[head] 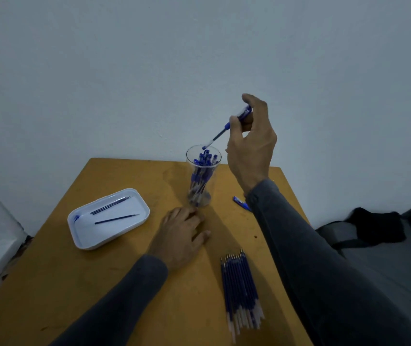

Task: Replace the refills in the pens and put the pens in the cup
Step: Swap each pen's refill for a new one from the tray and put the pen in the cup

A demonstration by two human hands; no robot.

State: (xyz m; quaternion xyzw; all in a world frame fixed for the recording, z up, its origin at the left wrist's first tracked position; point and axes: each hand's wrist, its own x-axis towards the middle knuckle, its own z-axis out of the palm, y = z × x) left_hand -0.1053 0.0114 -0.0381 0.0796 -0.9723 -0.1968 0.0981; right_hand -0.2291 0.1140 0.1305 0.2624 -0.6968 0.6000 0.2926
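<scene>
A clear plastic cup (203,193) stands near the table's far edge, holding several blue pens. My right hand (250,143) is raised above and to the right of the cup and pinches a blue pen (220,132). The pen slants down-left, its lower end just over the cup's rim. My left hand (183,232) rests flat on the table in front of the cup, fingers spread, holding nothing. A pile of several blue refills (240,288) lies at the front right. Another blue pen (240,203) lies right of the cup, partly hidden by my right sleeve.
A white tray (84,242) at the left of the yellow-brown table (129,283) holds three dark refills and a small blue cap. A white wall stands right behind the table. A dark bag lies on the floor to the right.
</scene>
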